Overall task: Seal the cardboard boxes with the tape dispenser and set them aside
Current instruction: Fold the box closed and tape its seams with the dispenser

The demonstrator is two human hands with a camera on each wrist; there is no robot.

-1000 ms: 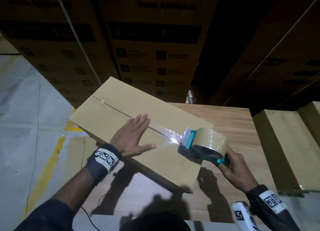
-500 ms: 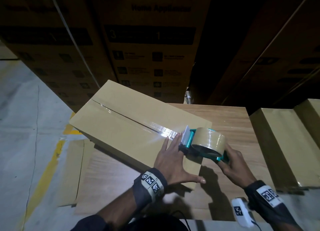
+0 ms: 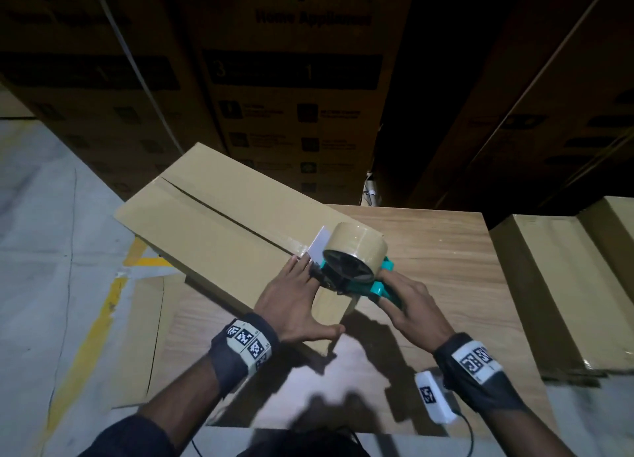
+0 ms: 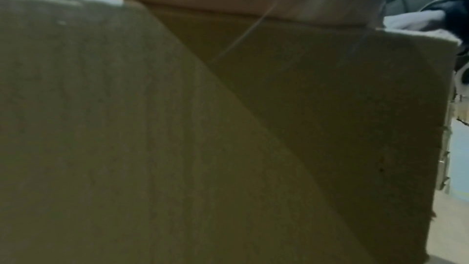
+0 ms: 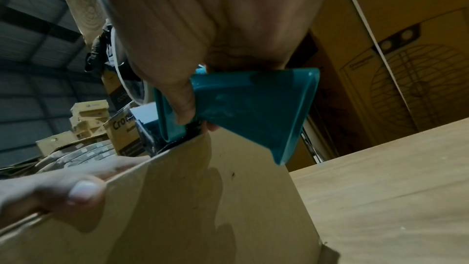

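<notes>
Taping is finishing at the near end of the cardboard box [image 3: 219, 223], lying angled on the tabletop [image 3: 446, 251]. Right hand [image 3: 410, 305] is gripping the tape dispenser [image 3: 353, 264]; left hand [image 3: 291, 302] is pressing flat beside it. Next, probably, comes cutting the tape.

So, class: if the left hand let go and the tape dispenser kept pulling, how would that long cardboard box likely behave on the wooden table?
The cardboard box would probably slide or swivel: it juts past the wooden table edge, and only the left hand presses it down. It likely stays stiff; its faces look flat. The tape dispenser drags at its near end.
</notes>
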